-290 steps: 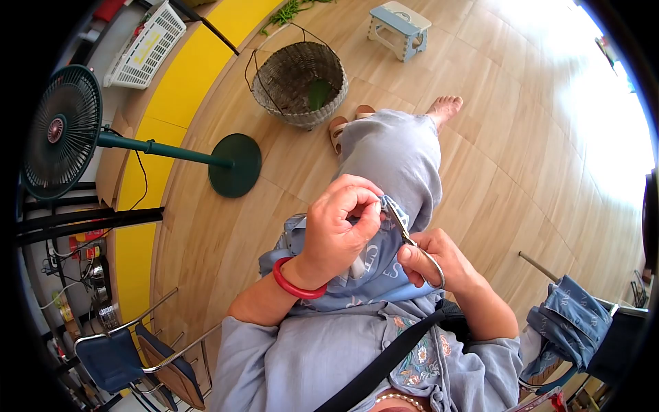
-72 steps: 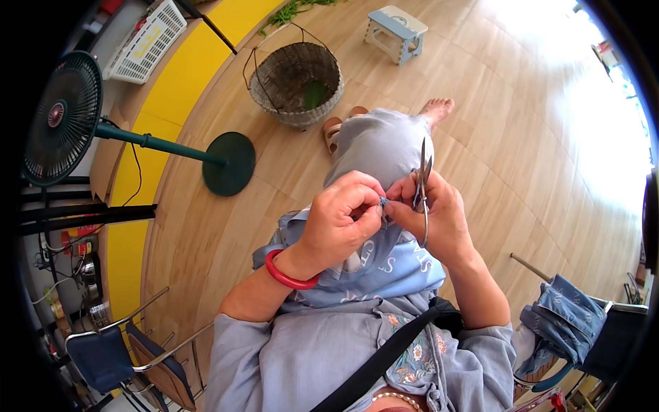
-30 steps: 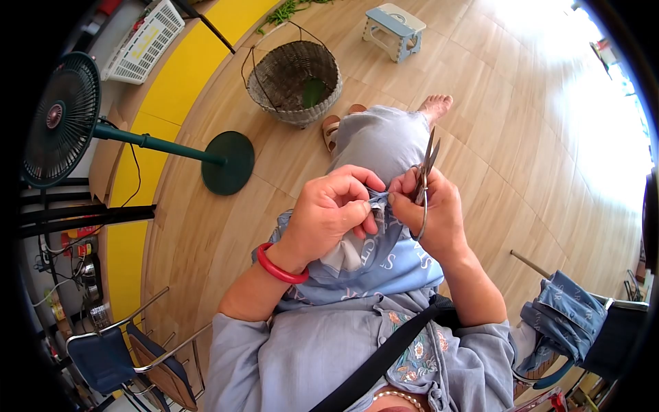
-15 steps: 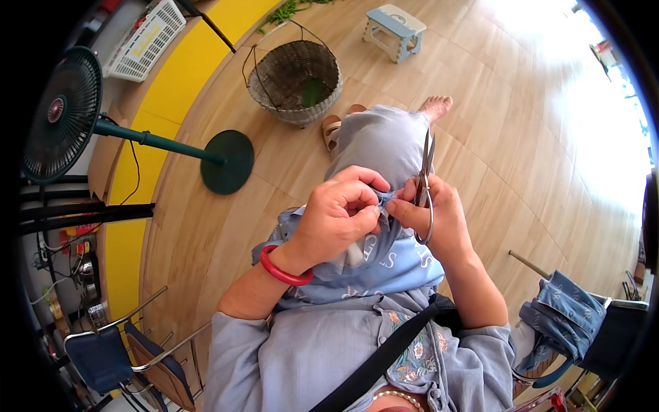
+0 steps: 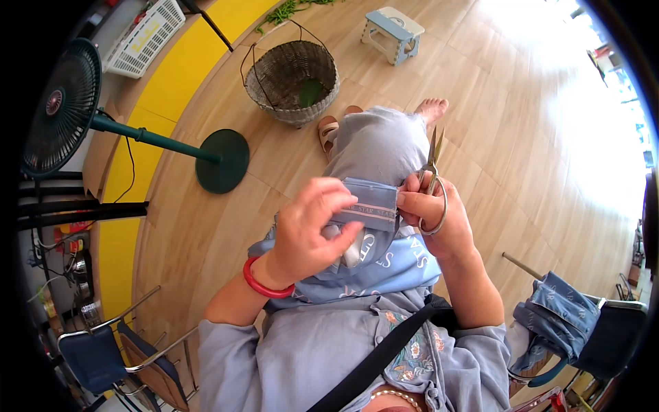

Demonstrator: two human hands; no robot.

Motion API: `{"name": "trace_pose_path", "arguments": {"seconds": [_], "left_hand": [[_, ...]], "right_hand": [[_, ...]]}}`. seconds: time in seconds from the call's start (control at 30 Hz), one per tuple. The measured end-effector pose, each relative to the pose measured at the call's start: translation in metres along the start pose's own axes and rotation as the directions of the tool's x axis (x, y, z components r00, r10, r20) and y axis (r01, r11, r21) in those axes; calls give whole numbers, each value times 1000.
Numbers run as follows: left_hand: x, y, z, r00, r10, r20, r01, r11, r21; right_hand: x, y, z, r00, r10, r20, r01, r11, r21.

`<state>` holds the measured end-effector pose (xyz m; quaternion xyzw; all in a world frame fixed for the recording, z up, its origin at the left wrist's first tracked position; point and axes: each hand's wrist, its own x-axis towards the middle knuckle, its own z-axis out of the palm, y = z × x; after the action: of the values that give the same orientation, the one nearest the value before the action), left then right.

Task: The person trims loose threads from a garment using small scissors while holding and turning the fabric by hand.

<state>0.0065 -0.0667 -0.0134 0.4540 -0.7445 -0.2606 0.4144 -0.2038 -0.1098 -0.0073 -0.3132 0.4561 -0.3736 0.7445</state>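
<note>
My right hand has the scissors hooked in it, blades pointing up and away from me and slightly parted. Its thumb and forefinger also pinch the right edge of a blue-grey cloth piece with pale stripes and "STAR" lettering. My left hand, slightly blurred and wearing a red bangle at the wrist, has its fingers apart by the cloth's left end. Whether its fingertips touch the cloth I cannot tell. Beneath both hands, blue lettered fabric lies across my lap.
Beyond my knees stand a woven basket with a green leaf inside and a small folding stool. A green floor fan is at left. Chairs flank me; more blue fabric hangs over the right one.
My left hand has let go of the bunched cloth and moved slightly left, its fingers spreading. The cloth now lies flatter, showing stripes and lettering. The scissors have tilted a little in my right hand.
</note>
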Motion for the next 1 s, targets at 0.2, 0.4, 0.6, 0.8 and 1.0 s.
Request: {"name": "trace_pose_path", "arguments": {"seconds": [0.2,0.4,0.6,0.8,1.0], "left_hand": [[-2,-1,4,969,246,38,-237,870,432],[4,-12,0,928,368,-58,-310,849,428],[19,-17,-11,957,278,-84,-216,874,435],[6,25,-20,989,87,-119,-89,996,-11],[2,17,4,983,-185,2,185,981,-59]], "right_hand": [[0,1,-1,1000,11,-1,-11,1000,-10],[-6,7,1,999,-37,6,37,999,-38],[-14,17,18,988,-138,-72,129,985,-115],[-16,20,29,972,-228,-53,211,951,-227],[-18,29,36,969,-246,-1,243,959,-143]]}}
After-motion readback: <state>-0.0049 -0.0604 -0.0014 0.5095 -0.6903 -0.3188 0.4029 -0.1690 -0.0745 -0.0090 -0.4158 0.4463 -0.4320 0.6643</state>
